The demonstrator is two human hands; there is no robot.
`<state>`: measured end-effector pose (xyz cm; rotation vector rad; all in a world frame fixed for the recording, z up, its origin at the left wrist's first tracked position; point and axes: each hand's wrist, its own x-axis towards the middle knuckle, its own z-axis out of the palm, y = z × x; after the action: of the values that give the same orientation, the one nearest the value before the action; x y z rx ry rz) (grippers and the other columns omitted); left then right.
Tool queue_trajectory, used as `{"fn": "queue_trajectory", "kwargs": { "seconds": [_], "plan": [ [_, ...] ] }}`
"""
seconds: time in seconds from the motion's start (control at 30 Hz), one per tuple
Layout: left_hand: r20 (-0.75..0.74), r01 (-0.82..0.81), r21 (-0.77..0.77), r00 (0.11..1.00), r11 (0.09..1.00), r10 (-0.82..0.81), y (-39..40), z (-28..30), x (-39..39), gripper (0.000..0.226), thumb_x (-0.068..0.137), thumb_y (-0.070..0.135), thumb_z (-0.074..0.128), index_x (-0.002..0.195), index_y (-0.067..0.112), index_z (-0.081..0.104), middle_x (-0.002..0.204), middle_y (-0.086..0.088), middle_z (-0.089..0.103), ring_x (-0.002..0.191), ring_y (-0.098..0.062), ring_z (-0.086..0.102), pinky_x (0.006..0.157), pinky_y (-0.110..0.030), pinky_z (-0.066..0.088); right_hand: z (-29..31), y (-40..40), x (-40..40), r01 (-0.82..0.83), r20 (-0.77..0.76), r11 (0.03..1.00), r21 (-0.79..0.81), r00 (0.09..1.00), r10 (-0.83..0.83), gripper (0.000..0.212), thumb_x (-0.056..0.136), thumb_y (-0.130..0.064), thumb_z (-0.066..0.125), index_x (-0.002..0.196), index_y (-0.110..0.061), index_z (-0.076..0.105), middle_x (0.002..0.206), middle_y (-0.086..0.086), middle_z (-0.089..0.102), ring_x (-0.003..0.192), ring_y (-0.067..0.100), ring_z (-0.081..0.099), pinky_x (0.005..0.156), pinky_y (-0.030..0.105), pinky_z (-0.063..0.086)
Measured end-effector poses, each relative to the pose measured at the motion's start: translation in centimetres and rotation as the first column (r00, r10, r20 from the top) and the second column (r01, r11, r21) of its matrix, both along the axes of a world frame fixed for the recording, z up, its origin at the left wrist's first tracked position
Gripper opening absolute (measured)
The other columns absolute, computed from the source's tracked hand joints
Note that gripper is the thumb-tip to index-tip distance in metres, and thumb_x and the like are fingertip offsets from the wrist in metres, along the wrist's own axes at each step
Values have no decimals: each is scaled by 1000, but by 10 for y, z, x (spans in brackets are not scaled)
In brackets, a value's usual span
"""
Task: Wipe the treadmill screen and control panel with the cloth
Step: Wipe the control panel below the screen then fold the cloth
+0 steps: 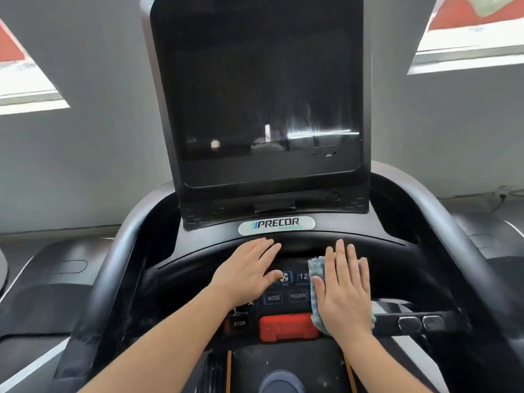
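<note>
Forearms reach up from the bottom edge toward the control panel (pixel 286 290), which serves as the landmark for everything else. Just below the panel's buttons sits a red safety key block (pixel 287 326), and to its left a dark button marked STOP (pixel 239 323).

On the right side of the panel the right hand (pixel 344 290) lies flat, palm down, fingers straight and slightly spread, pressing the cloth (pixel 317 282) against the panel. This grip is not closed around anything: the cloth is pinned under the palm and fingers, not pinched. The blue-grey cloth shows along the thumb side of the hand, beyond the fingertips at the upper left, and as a frayed edge near the wrist; the rest is hidden under the hand. Its lower corner touches the right end of the red block.

On the left side of the panel the left hand (pixel 249 269) rests open and empty, fingers reaching up to the curved ledge above the buttons, thumb lying beside the fan button (pixel 284 277). Between the two hands the MODE (pixel 273 298) and PROGRAM (pixel 298 295) buttons are uncovered.

Above the panel is a silver PRECOR badge (pixel 276 224). Farther up stands the dark treadmill screen (pixel 261 95), switched off, with pale streaks and reflections near its lower right.
</note>
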<state>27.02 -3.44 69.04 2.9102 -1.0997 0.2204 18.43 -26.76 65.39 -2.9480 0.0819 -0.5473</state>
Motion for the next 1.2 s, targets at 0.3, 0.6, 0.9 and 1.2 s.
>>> {"fn": "queue_trajectory", "kwargs": {
  "seconds": [0.3,0.6,0.9,1.2],
  "plan": [
    [-14,-52,-159,999,986,51,0,4,-4,62,105,54,25,136,13,59,135,-3,60,127,-22,52,111,-37,39,2,2,-2,-63,-38,998,-31,997,61,62,103,-42,24,151,-3,29,161,21,23,151,37,17,118,61,21],
    [-169,-291,-571,957,768,237,7,20,-4,55,102,45,33,127,8,64,130,-5,60,123,-14,46,108,-31,38,29,45,39,-184,-100,981,-62,979,177,63,105,-48,22,153,-7,24,161,15,24,152,32,13,121,54,19],
    [-250,-494,-637,858,591,448,80,19,-51,54,102,51,30,128,18,64,129,13,55,125,-2,45,110,-21,34,28,164,38,-548,-201,828,-123,830,520,68,102,-53,22,155,-10,27,162,12,27,152,33,14,119,56,15],
    [-144,-383,-506,921,773,361,76,11,-50,51,101,49,39,125,13,66,129,0,62,122,-11,50,106,-30,41,30,135,37,-629,-142,759,-166,777,613,65,100,-55,40,152,-18,36,156,11,38,149,32,23,119,53,23]
  ]
}}
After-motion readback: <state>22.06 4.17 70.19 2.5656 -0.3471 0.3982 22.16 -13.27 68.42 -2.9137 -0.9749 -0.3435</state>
